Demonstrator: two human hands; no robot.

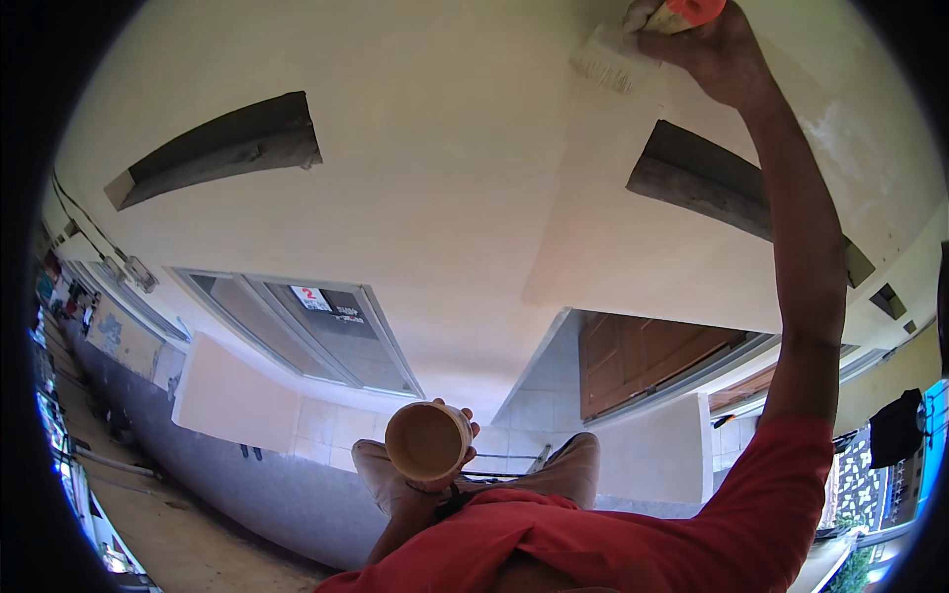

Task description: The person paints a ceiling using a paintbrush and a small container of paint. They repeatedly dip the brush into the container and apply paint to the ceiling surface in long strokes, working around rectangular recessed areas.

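Observation:
Up at the top right, my right hand (710, 57) is closed round the handle of a wide paintbrush (607, 61). Its pale bristles lie against the cream wall (425, 188), and part of the handle shows red. Low in the middle, the fingers of my left hand (473, 433) wrap round a round tub (391, 435) of cream-beige paint. The tub's mouth faces up, and it hides much of that hand. Beside the brush, a darker patch of wall (578, 212) borders a lighter one.
Two dark slanted openings, a left one (227, 148) and a right one (692, 183), cut into the wall. Lower down are a grey-framed window (316, 331) and a brown wooden door (643, 356). Tiled floor and a low wall (237, 400) lie below, with metal bars (539, 460) near my legs.

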